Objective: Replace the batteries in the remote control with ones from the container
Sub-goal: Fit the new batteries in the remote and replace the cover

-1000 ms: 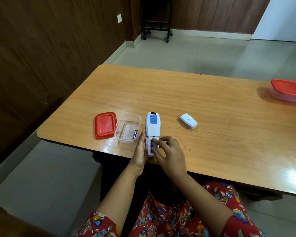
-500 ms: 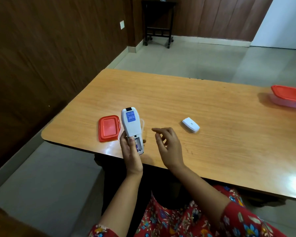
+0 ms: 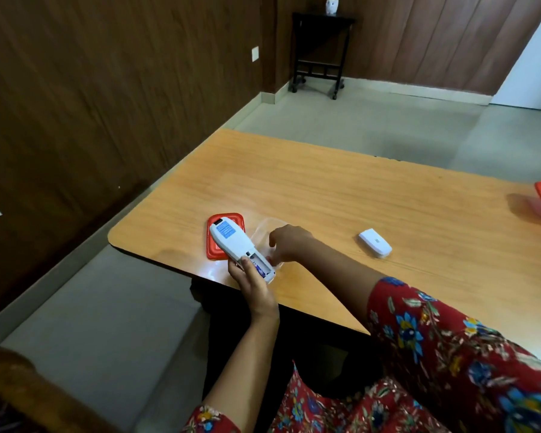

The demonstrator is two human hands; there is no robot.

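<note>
Left hand (image 3: 254, 284) round remote (image 3: 229, 241) (thumb atop)

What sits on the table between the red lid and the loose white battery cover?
Head view: the clear container, with the right hand at it, then bare table up to the battery cover.

Lid (image 3: 237, 223) left of container (image 3: 263, 225); cover (image 3: 374, 247) right
</note>
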